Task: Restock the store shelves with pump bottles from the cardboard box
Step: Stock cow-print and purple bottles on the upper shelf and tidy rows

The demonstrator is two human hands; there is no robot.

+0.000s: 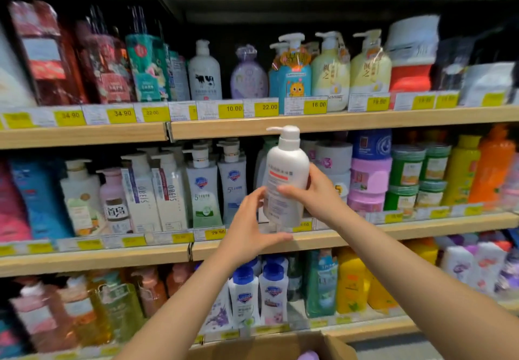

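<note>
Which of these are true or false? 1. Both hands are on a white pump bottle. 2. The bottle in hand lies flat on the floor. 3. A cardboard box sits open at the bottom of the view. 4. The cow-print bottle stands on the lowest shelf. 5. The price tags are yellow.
1. True: the left hand and right hand hold the white pump bottle.
2. False: it is held roughly upright, in front of the middle shelf.
3. True: the cardboard box is open.
4. False: the cow-print bottle stands on the upper shelf.
5. True: for example the price tag marked 22.00.
</note>
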